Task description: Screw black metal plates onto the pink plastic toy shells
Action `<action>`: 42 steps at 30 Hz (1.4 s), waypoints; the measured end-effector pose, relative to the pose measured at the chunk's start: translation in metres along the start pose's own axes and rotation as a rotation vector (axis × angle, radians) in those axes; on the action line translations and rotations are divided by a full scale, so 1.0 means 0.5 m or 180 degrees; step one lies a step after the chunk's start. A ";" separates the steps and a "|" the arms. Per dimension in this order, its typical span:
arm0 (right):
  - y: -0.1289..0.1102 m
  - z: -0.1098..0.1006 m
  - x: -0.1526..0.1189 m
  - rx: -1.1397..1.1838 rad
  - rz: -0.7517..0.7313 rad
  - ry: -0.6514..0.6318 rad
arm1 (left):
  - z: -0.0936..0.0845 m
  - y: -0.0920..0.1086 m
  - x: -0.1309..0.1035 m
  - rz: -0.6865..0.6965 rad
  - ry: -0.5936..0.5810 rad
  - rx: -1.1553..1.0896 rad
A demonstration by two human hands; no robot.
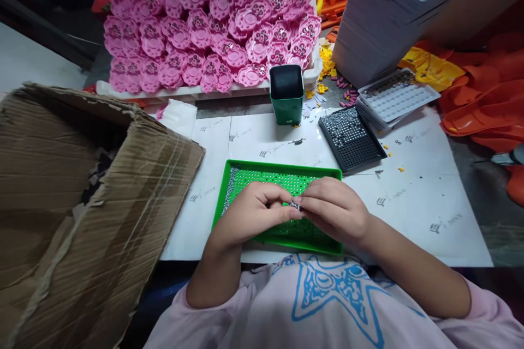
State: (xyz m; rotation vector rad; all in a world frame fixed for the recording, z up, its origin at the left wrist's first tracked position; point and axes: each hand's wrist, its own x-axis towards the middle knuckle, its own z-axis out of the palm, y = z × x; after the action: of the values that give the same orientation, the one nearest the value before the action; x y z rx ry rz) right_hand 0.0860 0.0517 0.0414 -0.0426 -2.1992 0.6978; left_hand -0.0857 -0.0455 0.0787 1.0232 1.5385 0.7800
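Over a green perforated tray [280, 166], my left hand [258, 210] and my right hand [338, 208] meet at the fingertips. Between them is a small silvery piece [295, 205], too small to name, pinched by the left thumb and forefinger. The right fingers press together at the same piece, and whether they hold a second one is hidden. Many tiny metal-looking pieces [230, 188] are heaped along the tray's left side. Both hands cover much of the tray's middle.
An open cardboard box [135, 196] stands at left. Behind are a dark green bin [287, 106], a black perforated tray [360, 155] with silvery pieces, stacked white trays [368, 22] and pink flower-like parts [196, 27] in a white crate [313, 68]. Orange pieces [483, 98] lie at right.
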 end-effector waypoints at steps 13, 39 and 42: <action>-0.002 0.005 0.003 0.0091 -0.0069 -0.0082 | -0.011 0.011 0.002 -0.0017 -0.0460 -0.0183; 0.009 0.001 0.005 0.0527 0.0621 -0.0112 | -0.020 0.010 -0.007 0.0150 -0.0414 0.0392; 0.013 -0.001 0.008 0.0450 0.0703 -0.0090 | -0.018 0.004 -0.004 0.0126 -0.0266 0.0787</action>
State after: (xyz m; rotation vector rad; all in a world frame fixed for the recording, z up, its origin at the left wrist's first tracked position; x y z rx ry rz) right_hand 0.0823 0.0585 0.0408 -0.2070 -2.1864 0.9805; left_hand -0.0938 -0.0460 0.0830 1.2550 1.5728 0.5753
